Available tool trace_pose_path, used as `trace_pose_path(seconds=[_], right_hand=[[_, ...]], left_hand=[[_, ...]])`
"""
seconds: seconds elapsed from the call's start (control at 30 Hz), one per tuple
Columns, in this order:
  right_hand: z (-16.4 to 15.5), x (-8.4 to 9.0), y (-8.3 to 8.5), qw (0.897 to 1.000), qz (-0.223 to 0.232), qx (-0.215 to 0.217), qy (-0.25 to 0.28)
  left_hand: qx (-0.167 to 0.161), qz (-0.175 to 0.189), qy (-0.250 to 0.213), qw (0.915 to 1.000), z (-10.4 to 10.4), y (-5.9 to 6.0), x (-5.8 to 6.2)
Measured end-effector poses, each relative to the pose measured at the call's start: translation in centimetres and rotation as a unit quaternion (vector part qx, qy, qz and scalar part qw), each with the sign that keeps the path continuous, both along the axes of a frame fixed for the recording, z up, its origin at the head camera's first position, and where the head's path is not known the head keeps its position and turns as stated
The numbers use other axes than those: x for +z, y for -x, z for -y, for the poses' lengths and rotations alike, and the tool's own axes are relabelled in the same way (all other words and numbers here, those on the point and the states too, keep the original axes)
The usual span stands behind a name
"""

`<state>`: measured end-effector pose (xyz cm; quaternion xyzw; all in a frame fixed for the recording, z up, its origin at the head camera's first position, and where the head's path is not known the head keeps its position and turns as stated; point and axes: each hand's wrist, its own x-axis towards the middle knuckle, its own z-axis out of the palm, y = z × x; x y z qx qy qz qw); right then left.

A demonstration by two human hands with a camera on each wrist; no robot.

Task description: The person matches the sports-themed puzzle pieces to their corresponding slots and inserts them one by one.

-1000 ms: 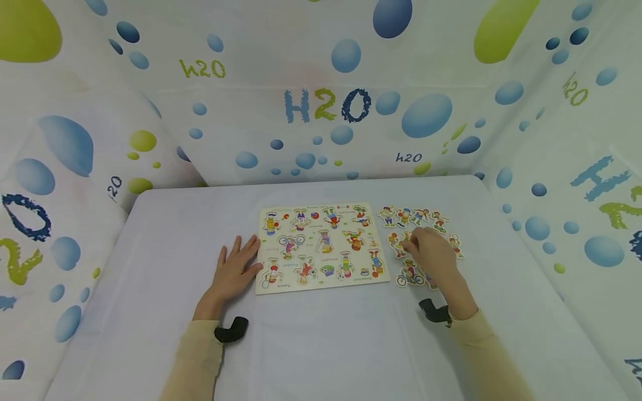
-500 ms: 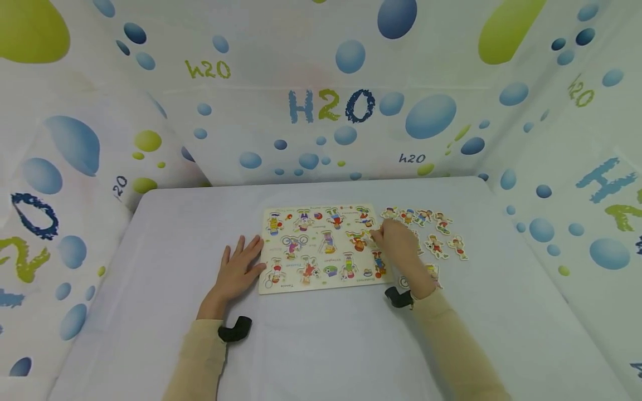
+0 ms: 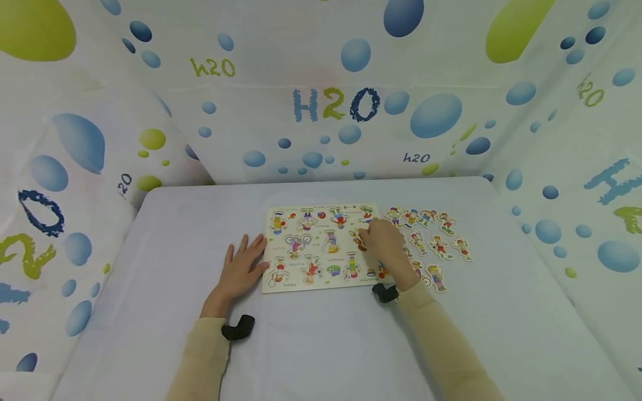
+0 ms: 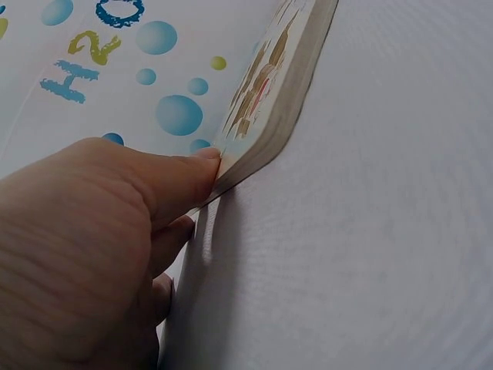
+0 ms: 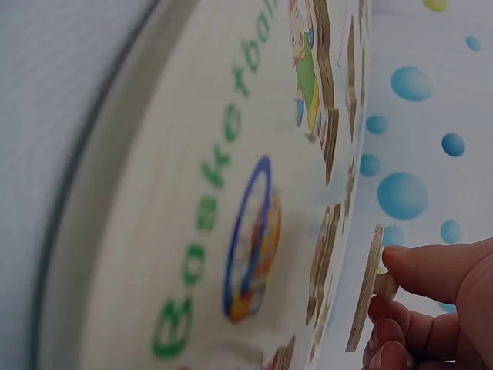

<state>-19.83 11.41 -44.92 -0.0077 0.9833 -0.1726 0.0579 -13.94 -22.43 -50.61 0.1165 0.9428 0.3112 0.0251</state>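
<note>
One pinched piece (image 5: 364,291) has come over the board (image 3: 345,240) in the right hand (image 3: 385,243); left hand (image 3: 242,271) spread.

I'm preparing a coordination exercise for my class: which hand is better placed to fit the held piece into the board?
Probably the right hand: it pinches the puzzle piece by its knob above the board. The left hand touches the board's left edge, apparently better suited to steadying it.

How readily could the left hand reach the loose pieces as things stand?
Probably not readily: the puzzle board and right hand lie between the left hand, touching the board's edge, and the loose pieces.
</note>
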Motion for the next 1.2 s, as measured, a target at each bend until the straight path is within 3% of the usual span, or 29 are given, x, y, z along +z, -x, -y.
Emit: trace_pose_path(seconds=[0.4, 0.8, 1.2], right_hand=[[1.0, -0.9, 0.6, 0.999, 0.031, -0.027, -0.003], [1.0, -1.3, 0.8, 0.999, 0.041, -0.027, -0.005], [1.1, -1.4, 0.5, 1.0, 0.009, -0.01, 0.003]], left_hand=[[-0.002, -0.005, 0.003, 1.0, 0.1, 0.1, -0.3], [0.0, -0.007, 0.001, 1.0, 0.1, 0.0, 0.0], [0.003, -0.007, -0.002, 1.0, 0.0, 0.0, 0.0]])
